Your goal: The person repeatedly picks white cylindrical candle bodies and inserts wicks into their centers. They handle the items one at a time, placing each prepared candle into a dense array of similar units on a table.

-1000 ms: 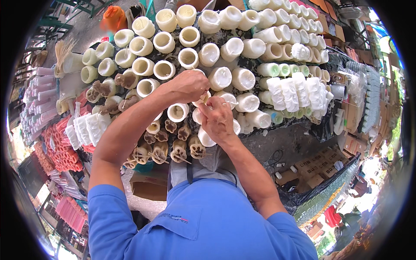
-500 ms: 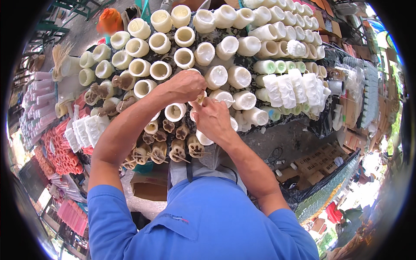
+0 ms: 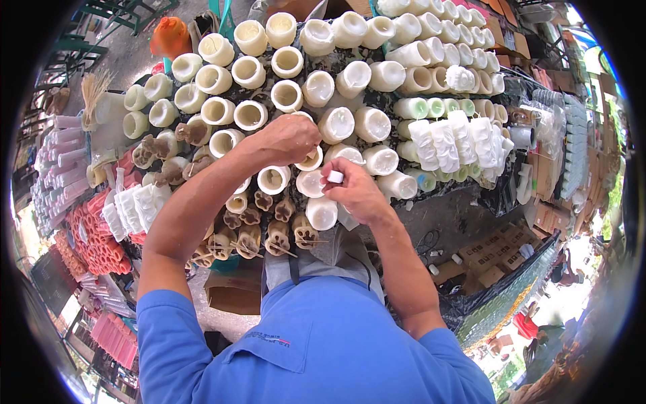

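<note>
My left hand [image 3: 294,139] is closed with its fingertips bent down over a hollow cream wax cup [image 3: 311,162]. What those fingers hold, if anything, is hidden. Just to the right, my right hand [image 3: 360,195] pinches a small white block [image 3: 334,176] between thumb and fingers. Beneath and beside this hand stand a scalloped white wax candle [image 3: 310,183] and a smooth white one [image 3: 321,214]. Toward the left, an open cream wax cup [image 3: 273,180] shows its hollow.
Rows of cream wax cups [image 3: 287,62] cover the dark table. Brown flower-shaped wax pieces [image 3: 276,241] line its near edge. White bundles [image 3: 444,143] lie on candles at right, pink tubes [image 3: 70,151] at left. Below are an open cardboard box [image 3: 232,296] and a carton tray [image 3: 494,252].
My right hand has drawn back from the left hand, turned, and now shows a white block in its fingers. My left hand stays almost in place over the cup.
</note>
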A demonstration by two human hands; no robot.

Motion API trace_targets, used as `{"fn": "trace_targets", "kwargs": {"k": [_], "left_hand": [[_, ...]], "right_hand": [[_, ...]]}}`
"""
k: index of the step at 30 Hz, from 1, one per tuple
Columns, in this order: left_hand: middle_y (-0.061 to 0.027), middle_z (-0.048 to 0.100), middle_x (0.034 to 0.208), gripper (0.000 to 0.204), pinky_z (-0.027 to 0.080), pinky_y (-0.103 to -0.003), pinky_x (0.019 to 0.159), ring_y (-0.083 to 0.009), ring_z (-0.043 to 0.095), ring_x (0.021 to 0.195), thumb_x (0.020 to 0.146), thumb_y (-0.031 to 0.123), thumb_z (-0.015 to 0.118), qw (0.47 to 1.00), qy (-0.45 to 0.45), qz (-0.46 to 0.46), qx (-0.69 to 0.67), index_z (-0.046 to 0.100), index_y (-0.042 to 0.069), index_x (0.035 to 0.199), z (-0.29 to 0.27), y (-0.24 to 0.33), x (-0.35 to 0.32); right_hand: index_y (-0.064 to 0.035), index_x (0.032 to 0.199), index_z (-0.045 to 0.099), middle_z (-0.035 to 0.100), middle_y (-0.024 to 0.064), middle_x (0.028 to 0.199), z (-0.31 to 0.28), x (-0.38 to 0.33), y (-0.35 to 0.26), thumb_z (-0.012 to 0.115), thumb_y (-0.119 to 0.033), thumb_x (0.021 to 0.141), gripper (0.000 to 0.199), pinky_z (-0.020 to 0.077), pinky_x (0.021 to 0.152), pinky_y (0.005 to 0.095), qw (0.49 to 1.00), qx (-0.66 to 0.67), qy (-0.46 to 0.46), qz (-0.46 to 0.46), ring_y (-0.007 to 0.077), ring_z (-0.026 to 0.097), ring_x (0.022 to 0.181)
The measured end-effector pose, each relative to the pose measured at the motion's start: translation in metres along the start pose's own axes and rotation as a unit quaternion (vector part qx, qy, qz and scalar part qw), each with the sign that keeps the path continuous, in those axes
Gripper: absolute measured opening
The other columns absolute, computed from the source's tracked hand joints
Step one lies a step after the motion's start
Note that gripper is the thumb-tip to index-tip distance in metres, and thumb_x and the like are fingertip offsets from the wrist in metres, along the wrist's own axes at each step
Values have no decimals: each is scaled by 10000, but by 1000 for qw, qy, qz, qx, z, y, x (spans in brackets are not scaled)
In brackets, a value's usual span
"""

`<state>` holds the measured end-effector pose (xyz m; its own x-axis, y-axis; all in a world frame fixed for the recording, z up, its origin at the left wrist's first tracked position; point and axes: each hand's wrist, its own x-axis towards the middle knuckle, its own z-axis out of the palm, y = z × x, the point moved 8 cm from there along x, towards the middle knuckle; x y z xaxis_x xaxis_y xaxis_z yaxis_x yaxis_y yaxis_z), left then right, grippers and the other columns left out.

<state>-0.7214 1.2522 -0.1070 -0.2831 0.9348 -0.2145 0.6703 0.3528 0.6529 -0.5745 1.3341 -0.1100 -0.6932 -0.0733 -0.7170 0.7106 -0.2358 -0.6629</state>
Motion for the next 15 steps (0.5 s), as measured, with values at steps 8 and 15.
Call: {"fn": "trace_targets", "kwargs": {"k": [8,15], "left_hand": [[-240,740,839,110,575,-544,819,-447,735,896,825,103,743,1000,-17,5,0,771,-3,813,-1,0,5],[-221,723,879,155,555,-527,821,-422,717,914,888,125,693,997,-74,-28,-5,778,-1,857,6,-6,9]], "right_hand": [[-13,1155,705,748,241,893,15,-14,-47,786,-182,975,260,583,747,483,866,-391,173,-260,413,754,811],[37,1136,687,749,228,854,39,13,-34,816,-170,910,332,599,646,516,811,-454,216,-300,422,752,729]]}}
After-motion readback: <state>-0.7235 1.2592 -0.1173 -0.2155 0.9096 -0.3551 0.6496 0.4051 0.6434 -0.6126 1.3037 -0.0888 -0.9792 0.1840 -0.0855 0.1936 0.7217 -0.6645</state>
